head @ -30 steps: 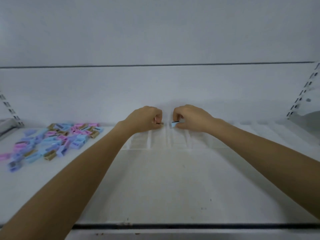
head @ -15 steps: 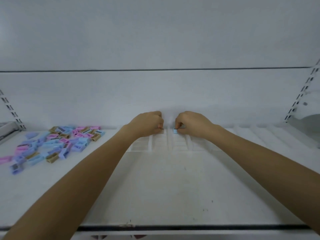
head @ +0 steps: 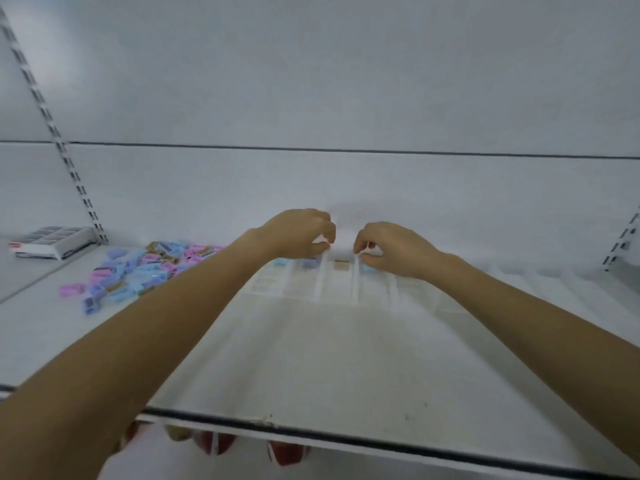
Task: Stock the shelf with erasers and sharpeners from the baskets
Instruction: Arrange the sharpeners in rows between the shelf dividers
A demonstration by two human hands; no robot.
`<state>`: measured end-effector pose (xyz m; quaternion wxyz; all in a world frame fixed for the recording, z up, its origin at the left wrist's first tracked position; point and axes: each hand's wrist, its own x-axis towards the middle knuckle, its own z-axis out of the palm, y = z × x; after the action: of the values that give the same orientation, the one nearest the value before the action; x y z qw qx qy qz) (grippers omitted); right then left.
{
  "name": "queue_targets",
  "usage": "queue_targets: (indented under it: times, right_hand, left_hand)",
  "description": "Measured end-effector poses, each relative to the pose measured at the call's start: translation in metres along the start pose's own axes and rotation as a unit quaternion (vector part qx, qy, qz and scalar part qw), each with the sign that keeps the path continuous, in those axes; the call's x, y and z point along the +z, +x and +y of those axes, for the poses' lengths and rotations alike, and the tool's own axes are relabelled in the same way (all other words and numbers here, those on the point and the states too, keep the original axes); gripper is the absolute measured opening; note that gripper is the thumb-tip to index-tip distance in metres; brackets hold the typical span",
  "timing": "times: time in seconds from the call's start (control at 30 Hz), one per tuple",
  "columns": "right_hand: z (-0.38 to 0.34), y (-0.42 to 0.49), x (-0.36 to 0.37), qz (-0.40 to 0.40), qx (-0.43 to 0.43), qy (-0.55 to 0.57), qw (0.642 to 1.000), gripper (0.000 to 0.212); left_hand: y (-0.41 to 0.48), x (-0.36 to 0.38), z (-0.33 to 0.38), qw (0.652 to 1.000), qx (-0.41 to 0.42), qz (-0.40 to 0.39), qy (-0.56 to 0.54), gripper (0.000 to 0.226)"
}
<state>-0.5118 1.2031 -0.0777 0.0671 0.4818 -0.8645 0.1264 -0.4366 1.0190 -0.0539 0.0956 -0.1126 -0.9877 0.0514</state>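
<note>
A tan sharpener [head: 341,265] lies flat in a rear lane of the clear divider tray [head: 320,289] on the white shelf [head: 311,368], free of both hands. One lane to its right, the right hand [head: 391,247] pinches down on a blue sharpener [head: 367,268] with thumb and curled fingers. The left hand [head: 298,233] hangs over the tray's rear lanes with fingers curled, their tips at the top of a divider strip; in this blurred frame it cannot be told whether it grips anything. Two more small pieces, pale blue [head: 280,262] and violet [head: 309,263], sit in lanes under that hand.

Half a second earlier the left hand still pinched the tan sharpener at the tray's back edge; it has since let go and lifted clear. The view has also swung left.

Left of the tray a heap of loose sharpeners [head: 138,271], pink, blue, violet and tan, is spread on the shelf. Farther left of the tray lies a flat box [head: 52,242] beside a slotted rail [head: 69,168]. Both forearms cross the shelf in front of the tray, hiding its left corner. Red items [head: 287,452] show below the shelf's front edge.
</note>
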Motion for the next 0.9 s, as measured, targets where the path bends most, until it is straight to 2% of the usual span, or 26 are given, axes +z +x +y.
queue_targets:
  times: [0.23,0.43,0.6,0.73,0.9]
  right_hand:
    - [-0.051,0.011,0.01,-0.02,-0.132,0.045,0.99,0.02]
    - [-0.117,0.026,0.017,-0.032,-0.201,0.047,0.978,0.021]
    - [-0.175,0.052,0.025,-0.054,-0.194,0.037,0.979,0.021]
    - [-0.214,0.076,0.029,-0.083,-0.172,0.028,0.981,0.02]
    - [-0.246,0.097,0.038,-0.09,-0.121,0.044,0.988,0.021]
  left_hand:
    - [-0.056,-0.032,-0.019,0.996,-0.056,-0.037,0.053,0.025]
    - [-0.112,-0.045,-0.046,0.99,-0.132,-0.053,0.023,0.024]
    - [-0.167,-0.064,-0.077,0.986,-0.167,-0.009,-0.025,0.022]
    - [-0.216,-0.076,-0.112,0.982,-0.184,-0.035,-0.032,0.021]
    - [-0.27,-0.063,-0.159,0.977,-0.204,-0.024,-0.063,0.02]
